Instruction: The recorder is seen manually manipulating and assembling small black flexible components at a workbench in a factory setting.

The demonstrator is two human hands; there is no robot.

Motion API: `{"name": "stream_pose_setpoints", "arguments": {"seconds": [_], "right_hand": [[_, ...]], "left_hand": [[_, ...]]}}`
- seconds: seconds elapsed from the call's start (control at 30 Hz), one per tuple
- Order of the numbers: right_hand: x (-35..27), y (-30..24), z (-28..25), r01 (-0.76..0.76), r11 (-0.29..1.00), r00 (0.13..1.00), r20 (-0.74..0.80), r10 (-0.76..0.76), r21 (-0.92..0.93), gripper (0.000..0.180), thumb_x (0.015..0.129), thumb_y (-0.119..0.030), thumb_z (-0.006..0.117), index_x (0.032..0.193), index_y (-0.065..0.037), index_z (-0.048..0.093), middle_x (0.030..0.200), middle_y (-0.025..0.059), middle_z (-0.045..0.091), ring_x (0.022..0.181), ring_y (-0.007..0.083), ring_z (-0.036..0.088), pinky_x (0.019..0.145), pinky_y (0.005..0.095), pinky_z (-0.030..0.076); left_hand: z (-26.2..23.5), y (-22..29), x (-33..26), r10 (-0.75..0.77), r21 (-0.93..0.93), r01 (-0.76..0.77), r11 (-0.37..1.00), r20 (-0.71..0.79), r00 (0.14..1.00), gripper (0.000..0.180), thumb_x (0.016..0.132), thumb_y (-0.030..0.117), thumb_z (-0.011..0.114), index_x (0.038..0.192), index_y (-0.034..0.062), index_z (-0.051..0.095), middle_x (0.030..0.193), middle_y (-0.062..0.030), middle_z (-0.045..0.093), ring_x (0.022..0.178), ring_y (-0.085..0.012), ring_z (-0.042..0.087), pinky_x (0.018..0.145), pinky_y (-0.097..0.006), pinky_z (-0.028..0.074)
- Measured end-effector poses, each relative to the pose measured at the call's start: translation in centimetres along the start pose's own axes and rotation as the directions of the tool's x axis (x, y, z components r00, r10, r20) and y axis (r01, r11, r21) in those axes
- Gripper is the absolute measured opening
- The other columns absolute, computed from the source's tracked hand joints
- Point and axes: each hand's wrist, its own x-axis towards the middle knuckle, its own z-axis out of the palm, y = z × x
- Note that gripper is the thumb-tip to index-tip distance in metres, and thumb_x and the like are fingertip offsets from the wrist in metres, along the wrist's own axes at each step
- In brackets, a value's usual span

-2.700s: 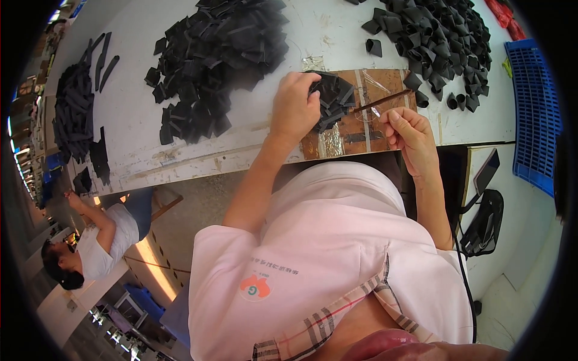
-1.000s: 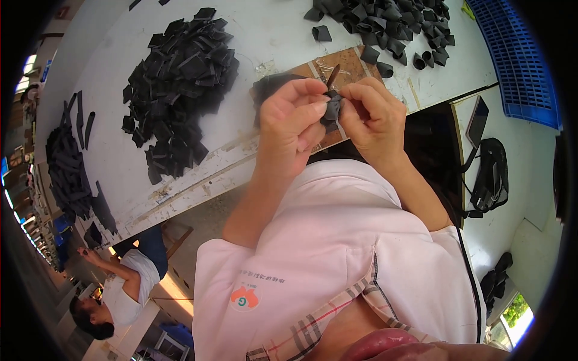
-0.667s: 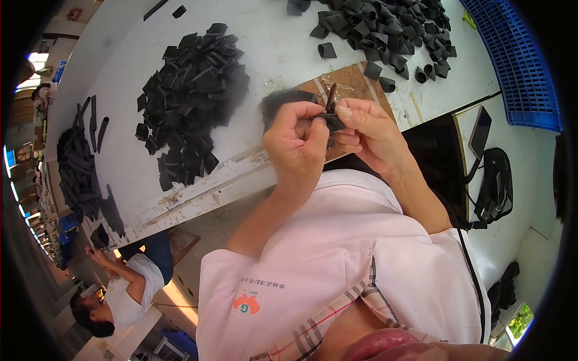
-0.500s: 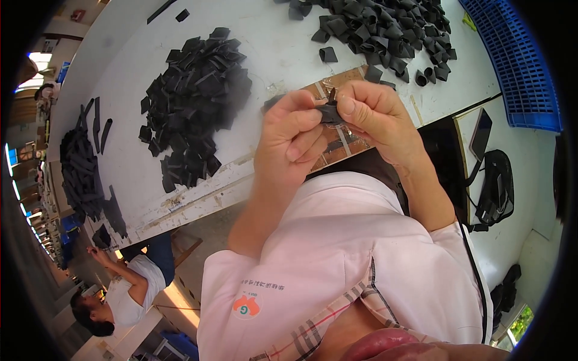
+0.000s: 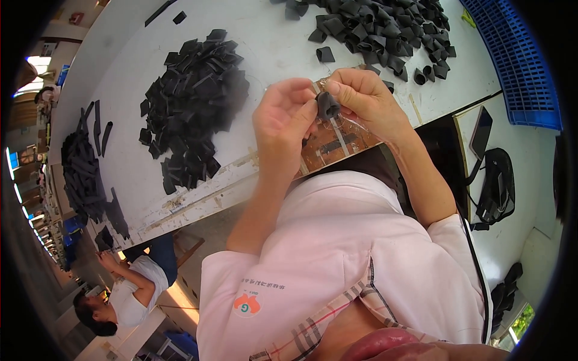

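Between my two hands is a small black tube-shaped piece of sheet material (image 5: 328,107), its open end showing. My left hand (image 5: 284,114) is closed, its thumb and fingers gripping the left side of the tube. My right hand (image 5: 368,103) pinches the tube's upper right edge between thumb and forefinger. Some clear, shiny film or thread hangs by the right fingers; I cannot make out which. Below the hands lies a brown board (image 5: 331,147) with pale strips of tape across it, at the table's front edge.
Flat black pieces form a large pile (image 5: 195,102) left of my hands. Rolled black tubes make another pile (image 5: 385,30) beyond them. Black strips (image 5: 81,171) lie at far left. A blue plastic basket (image 5: 512,60) and a phone (image 5: 481,132) are to the right. Another person (image 5: 129,283) sits at left.
The black piece has turned so its open end shows. My left hand's fingers have shifted and uncurled somewhat, and my right hand has moved slightly away from me.
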Motion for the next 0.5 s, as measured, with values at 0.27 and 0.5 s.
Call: {"name": "stream_pose_setpoints", "arguments": {"seconds": [0.27,0.5], "right_hand": [[-1.1,0.5,0.3,0.478,0.692,0.766,-0.129,-0.629,-0.541,0.023,0.079,-0.023,0.060,0.082,0.000,0.056,0.069,0.0051,0.050,0.055,0.0124,0.047,0.048,0.0227,0.037],[-2.3,-1.0,1.4,0.438,0.625,0.812,-0.014,-0.584,-0.646,0.030,0.071,-0.024,0.068,0.088,-0.003,0.056,0.077,0.0062,0.051,0.057,0.0151,0.047,0.050,0.0263,0.040]], "left_hand": [[1.3,1.9,0.3,0.473,0.652,-0.600,0.464,0.390,0.790,0.019,0.076,0.001,0.059,0.095,0.0024,0.060,0.088,-0.0085,0.059,0.075,-0.0152,0.055,0.067,-0.023,0.044],[1.6,0.8,0.0,0.598,0.633,-0.577,0.516,0.216,0.772,0.010,0.074,-0.002,0.062,0.082,0.0030,0.063,0.080,-0.0075,0.059,0.068,-0.0139,0.056,0.060,-0.024,0.045]]}}
